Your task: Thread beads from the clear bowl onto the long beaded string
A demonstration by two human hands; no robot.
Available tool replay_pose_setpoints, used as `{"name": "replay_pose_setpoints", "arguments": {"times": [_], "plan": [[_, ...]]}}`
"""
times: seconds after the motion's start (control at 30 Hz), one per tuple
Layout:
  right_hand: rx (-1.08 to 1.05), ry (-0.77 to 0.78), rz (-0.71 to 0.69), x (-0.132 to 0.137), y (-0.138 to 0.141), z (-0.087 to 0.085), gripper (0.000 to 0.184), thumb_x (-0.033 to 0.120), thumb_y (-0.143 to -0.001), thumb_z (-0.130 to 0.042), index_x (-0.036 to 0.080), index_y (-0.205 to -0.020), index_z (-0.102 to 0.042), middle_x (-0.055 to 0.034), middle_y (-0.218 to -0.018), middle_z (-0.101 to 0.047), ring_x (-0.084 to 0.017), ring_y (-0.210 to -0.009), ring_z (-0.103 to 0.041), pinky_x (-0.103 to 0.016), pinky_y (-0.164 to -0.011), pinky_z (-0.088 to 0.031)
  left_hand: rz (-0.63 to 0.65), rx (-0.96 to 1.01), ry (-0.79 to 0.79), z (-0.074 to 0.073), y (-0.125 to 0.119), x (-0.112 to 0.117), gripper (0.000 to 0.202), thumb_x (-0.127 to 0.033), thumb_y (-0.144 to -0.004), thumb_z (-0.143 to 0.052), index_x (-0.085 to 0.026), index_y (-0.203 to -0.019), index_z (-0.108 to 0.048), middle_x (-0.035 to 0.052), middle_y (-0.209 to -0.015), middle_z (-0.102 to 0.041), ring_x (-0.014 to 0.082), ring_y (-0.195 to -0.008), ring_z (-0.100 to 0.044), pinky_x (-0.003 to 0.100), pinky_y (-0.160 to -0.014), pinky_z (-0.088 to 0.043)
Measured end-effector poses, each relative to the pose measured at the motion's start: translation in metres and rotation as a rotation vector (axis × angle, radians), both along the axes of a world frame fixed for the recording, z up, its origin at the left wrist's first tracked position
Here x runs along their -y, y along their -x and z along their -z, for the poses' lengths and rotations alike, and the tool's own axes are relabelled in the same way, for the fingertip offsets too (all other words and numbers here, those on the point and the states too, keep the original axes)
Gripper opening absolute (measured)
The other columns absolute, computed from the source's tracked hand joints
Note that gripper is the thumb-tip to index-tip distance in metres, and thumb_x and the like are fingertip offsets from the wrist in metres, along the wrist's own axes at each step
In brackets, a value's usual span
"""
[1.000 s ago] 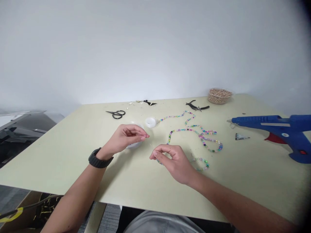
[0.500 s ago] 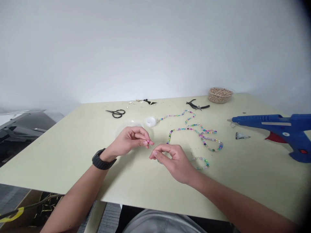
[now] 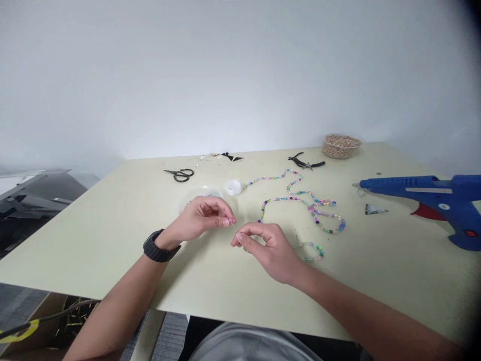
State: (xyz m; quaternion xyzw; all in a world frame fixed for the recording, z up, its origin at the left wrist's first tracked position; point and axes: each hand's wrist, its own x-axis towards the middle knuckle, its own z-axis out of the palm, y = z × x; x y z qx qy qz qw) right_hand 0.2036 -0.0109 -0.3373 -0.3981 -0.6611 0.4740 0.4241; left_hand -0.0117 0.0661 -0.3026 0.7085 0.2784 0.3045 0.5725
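Note:
My left hand (image 3: 206, 216) pinches a small pink bead (image 3: 232, 220) between thumb and fingertips. Close by on the right, my right hand (image 3: 265, 246) is closed in a pinch on the thin end of a beaded string, whose colourful strand (image 3: 287, 199) winds over the table in loops. A short stretch of fine clear cord shows between the two hands. The strand's far end reaches a white spool (image 3: 233, 187). Behind my left hand stands a clear bowl (image 3: 210, 191) with beads in it, partly hidden by that hand.
Black-handled scissors (image 3: 179, 175) lie at the back left. Pliers (image 3: 306, 162) and a tub of tan pellets (image 3: 340, 146) are at the back right. A blue glue gun (image 3: 424, 190) lies on the right beside a small dark-patterned triangular piece (image 3: 375, 209). Scraps (image 3: 227, 156) lie by the wall.
Both hands keep almost the same place and pinch. The pink bead sits slightly lower at my left fingertips, near the cord's end. The view has shifted very slightly.

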Motion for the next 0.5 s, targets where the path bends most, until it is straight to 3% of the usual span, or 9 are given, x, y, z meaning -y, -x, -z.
{"name": "replay_pose_setpoints", "arguments": {"times": [0.5], "plan": [[-0.007,-0.004,-0.001,-0.001,-0.0008,0.0005,0.027,0.034,-0.099,-0.058,0.018,-0.084,-0.075,-0.0033,-0.08,-0.073,-0.016,-0.077,-0.064,-0.027,-0.069,-0.047,0.027,-0.007,0.024,-0.0041,0.0005,0.003,0.004,-0.017,-0.087,-0.077,-0.016,-0.091,-0.076,0.0044,-0.086,-0.076,0.0098,-0.08,-0.071,0.018,-0.075,-0.055]]}}
